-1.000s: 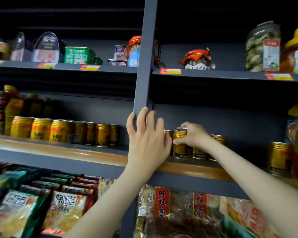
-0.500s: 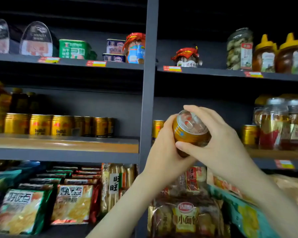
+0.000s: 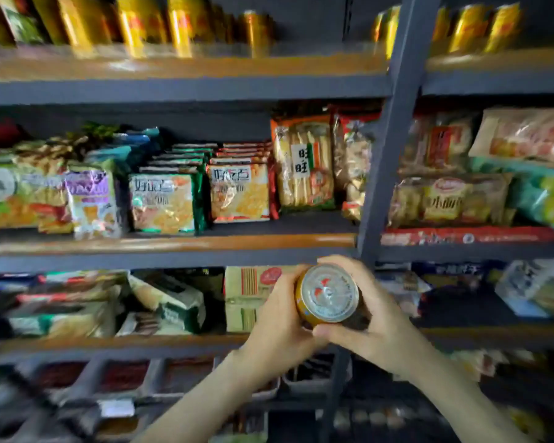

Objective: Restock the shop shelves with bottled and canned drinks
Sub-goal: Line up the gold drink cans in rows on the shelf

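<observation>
1. Upper left of the frame: a blurred row of cans (image 3: 147, 24) stands on the top shelf (image 3: 173, 67).
2. Lower centre: the left hand (image 3: 279, 318) cups the left side of the gold can (image 3: 328, 294), its fingers clamped round it.
3. The gold can is held off the shelves, its silver top facing the camera.
4. Just right: the right hand (image 3: 384, 321) curls its fingers (image 3: 349, 263) over the can's upper edge, thumb beneath.
</observation>
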